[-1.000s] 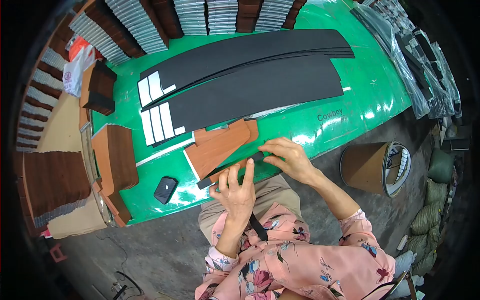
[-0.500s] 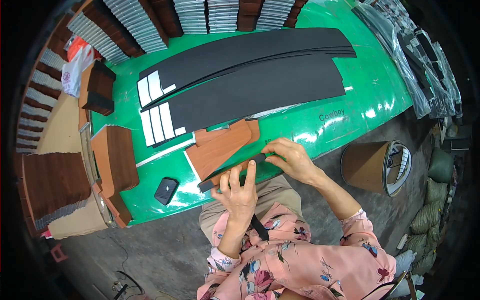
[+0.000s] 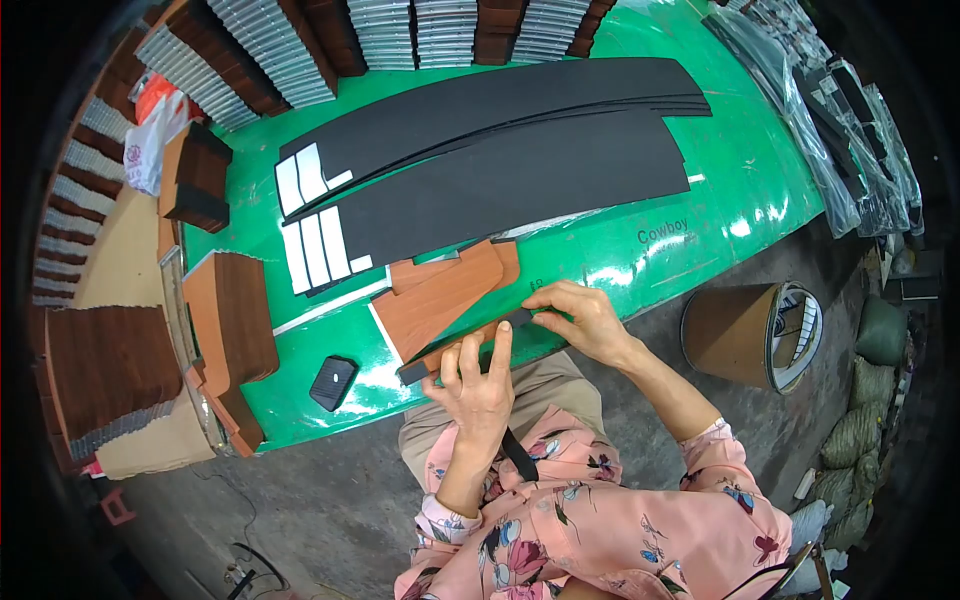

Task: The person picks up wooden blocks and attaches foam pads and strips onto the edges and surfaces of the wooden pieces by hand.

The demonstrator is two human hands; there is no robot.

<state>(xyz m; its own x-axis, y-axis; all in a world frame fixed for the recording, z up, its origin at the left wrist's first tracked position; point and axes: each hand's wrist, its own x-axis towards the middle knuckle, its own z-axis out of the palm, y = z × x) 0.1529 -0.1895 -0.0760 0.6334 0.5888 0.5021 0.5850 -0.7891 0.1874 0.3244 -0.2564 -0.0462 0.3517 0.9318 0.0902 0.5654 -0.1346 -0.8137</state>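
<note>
Near the green table's front edge lies a narrow wood-brown piece [image 3: 455, 345] with a black strip [image 3: 518, 317] along it. My left hand [image 3: 474, 383] rests on the piece with its fingers spread, pressing it to the table. The fingertips of my right hand [image 3: 573, 315] are pinched on the strip's right end. Just behind are flat wood-brown pieces [image 3: 440, 300] with a white edge. Large black sheets [image 3: 510, 185] with white patches at their left ends lie further back.
A black box [image 3: 333, 383] sits left of my hands. Stacks of brown pieces [image 3: 230, 315] line the left side, with more along the back. Plastic-wrapped parts [image 3: 835, 130] lie at the right. A round bin [image 3: 730, 335] stands on the floor.
The narrow brown piece has shifted slightly and shows more of its brown face than a second ago. Both hands have moved very little and keep their places on it.
</note>
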